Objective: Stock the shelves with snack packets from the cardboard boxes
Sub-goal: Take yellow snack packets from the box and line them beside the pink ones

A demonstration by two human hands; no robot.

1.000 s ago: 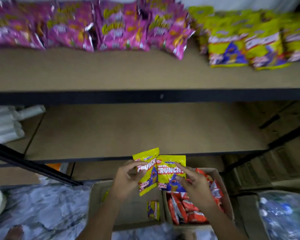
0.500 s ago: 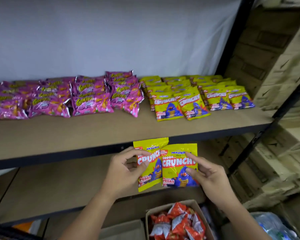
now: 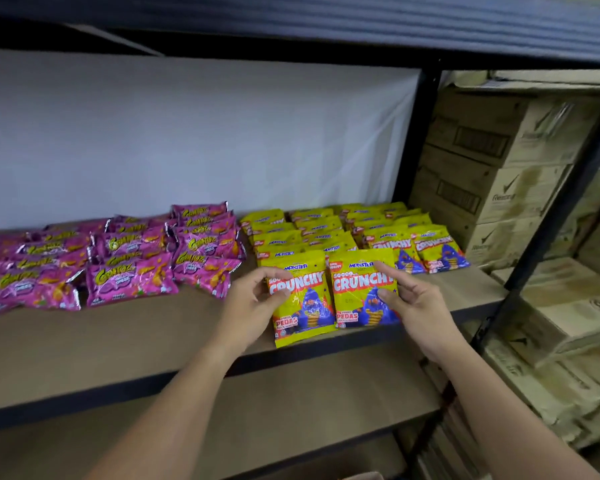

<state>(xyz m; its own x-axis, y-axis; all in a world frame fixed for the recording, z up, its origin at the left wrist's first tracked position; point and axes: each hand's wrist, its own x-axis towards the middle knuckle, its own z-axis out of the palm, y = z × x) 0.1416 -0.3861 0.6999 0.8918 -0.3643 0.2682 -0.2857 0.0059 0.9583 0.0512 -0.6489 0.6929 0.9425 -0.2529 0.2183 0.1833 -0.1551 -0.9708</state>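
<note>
Packets: your left hand (image 3: 253, 299) pinches one yellow packet (image 3: 300, 299), your right hand (image 3: 413, 303) the other yellow packet (image 3: 359, 289), over the shelf (image 3: 153, 337) front; yellow rows (image 3: 329, 230) at twelve o'clock, pink packets (image 3: 118, 258) at ten, cartons (image 3: 499, 161) at two.

Brown shelf (image 3: 153, 334) with a dark front edge: pink packets (image 3: 111, 258) piled around 9 o'clock, yellow packets (image 3: 343, 230) in rows at 1 o'clock, all lying flat on it.

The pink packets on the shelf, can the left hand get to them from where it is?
Probably yes. The pink packets lie just beside the left hand with bare shelf between, but that hand already holds a yellow packet.
</note>
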